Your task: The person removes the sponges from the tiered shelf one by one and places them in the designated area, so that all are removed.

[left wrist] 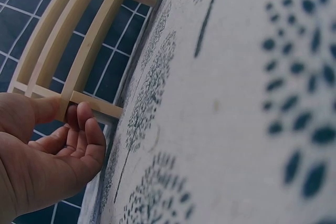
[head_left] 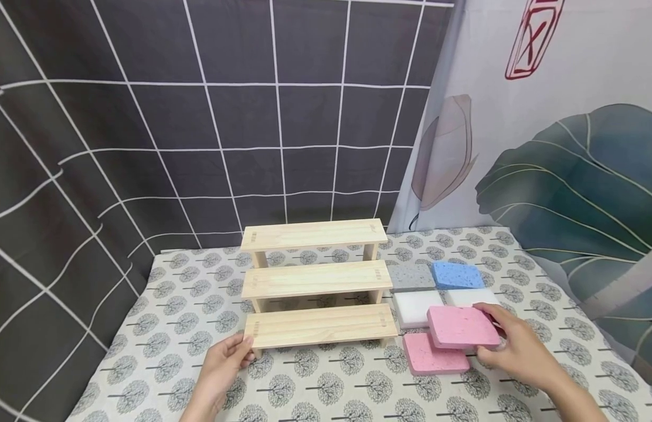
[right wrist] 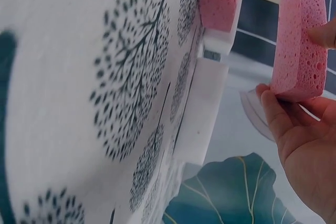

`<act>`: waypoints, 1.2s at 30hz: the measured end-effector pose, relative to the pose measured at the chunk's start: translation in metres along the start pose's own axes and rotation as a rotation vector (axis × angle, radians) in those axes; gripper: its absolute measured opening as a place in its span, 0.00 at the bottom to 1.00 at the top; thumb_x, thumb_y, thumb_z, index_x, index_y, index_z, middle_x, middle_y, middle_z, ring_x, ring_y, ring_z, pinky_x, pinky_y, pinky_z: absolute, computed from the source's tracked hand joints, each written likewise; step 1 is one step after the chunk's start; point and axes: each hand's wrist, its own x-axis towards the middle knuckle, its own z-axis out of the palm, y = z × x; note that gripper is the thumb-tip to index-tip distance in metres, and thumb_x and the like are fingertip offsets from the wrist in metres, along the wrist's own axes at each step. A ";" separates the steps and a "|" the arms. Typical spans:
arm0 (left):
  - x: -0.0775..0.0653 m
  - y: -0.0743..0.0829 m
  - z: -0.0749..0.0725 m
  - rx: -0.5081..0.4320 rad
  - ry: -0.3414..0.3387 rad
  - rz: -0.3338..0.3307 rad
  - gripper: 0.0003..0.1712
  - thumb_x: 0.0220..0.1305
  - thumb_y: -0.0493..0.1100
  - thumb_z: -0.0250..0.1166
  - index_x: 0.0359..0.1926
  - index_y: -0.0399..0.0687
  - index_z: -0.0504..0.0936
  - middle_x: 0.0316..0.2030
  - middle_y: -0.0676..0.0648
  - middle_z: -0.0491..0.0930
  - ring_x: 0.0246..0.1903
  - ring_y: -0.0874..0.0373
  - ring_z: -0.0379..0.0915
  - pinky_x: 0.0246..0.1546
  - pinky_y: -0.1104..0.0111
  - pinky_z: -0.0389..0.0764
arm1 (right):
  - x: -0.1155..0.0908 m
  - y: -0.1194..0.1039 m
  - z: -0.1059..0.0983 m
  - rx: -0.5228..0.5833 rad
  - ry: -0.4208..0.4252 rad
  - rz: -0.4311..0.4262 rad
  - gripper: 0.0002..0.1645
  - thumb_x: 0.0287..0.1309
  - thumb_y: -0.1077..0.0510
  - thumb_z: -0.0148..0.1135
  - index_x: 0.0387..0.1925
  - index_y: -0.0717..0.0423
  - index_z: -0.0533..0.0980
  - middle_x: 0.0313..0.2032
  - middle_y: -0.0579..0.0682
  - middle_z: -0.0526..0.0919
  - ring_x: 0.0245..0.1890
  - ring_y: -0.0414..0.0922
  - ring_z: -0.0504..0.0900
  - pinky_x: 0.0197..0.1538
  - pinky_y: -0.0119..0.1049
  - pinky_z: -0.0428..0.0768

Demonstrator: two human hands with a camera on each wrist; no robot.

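My right hand (head_left: 516, 346) grips a pink sponge (head_left: 461, 326) by its right end, lifted above a second pink sponge (head_left: 434, 358) that lies on the cloth. In the right wrist view, thumb and fingers pinch the lifted sponge (right wrist: 300, 40) at its lower part. A three-step wooden rack (head_left: 321, 325) stands left of the sponges. At its front left corner, my left hand (head_left: 223, 366) pinches the end of the lowest board. The left wrist view shows thumb and curled fingers (left wrist: 86, 135) at that board's end (left wrist: 71, 98).
Behind the pink sponges lie a white sponge (head_left: 417, 309) and another, partly hidden white sponge (head_left: 471, 296). Farther back are a grey sponge (head_left: 412, 276) and a blue sponge (head_left: 457, 275). A tree-patterned cloth (head_left: 326, 387) covers the table; a dark gridded curtain (head_left: 231, 117) hangs behind.
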 end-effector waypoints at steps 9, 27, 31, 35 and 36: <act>-0.001 -0.001 -0.001 -0.019 0.000 -0.001 0.30 0.75 0.41 0.58 0.65 0.19 0.65 0.40 0.42 0.81 0.39 0.56 0.77 0.38 0.73 0.82 | -0.004 0.009 -0.003 0.011 0.025 -0.014 0.50 0.24 0.65 0.82 0.59 0.64 0.74 0.51 0.59 0.81 0.46 0.30 0.76 0.49 0.09 0.65; -0.001 -0.001 0.000 -0.014 0.005 -0.008 0.28 0.75 0.41 0.58 0.65 0.20 0.67 0.39 0.42 0.81 0.38 0.55 0.77 0.37 0.73 0.82 | -0.013 0.028 -0.007 -0.016 -0.008 0.011 0.48 0.27 0.64 0.81 0.58 0.63 0.74 0.50 0.60 0.81 0.44 0.27 0.74 0.43 0.09 0.66; 0.000 -0.001 0.000 -0.021 0.002 -0.009 0.29 0.76 0.41 0.58 0.65 0.19 0.66 0.39 0.42 0.81 0.38 0.56 0.77 0.37 0.73 0.82 | -0.017 0.034 -0.008 -0.024 -0.023 0.038 0.49 0.29 0.63 0.81 0.60 0.64 0.73 0.53 0.64 0.80 0.48 0.24 0.69 0.47 0.08 0.61; 0.001 -0.001 0.000 -0.019 0.006 -0.015 0.29 0.75 0.41 0.58 0.65 0.20 0.67 0.39 0.42 0.81 0.37 0.57 0.77 0.37 0.73 0.82 | -0.020 0.039 -0.010 -0.025 -0.031 0.060 0.50 0.29 0.63 0.81 0.61 0.64 0.72 0.56 0.68 0.78 0.54 0.40 0.73 0.49 0.05 0.53; 0.001 -0.001 0.000 -0.020 0.006 -0.014 0.29 0.75 0.41 0.58 0.65 0.20 0.67 0.39 0.42 0.81 0.37 0.57 0.77 0.37 0.73 0.82 | -0.020 0.040 -0.010 -0.026 -0.037 0.067 0.50 0.30 0.63 0.81 0.62 0.65 0.71 0.56 0.68 0.77 0.55 0.47 0.75 0.49 0.05 0.52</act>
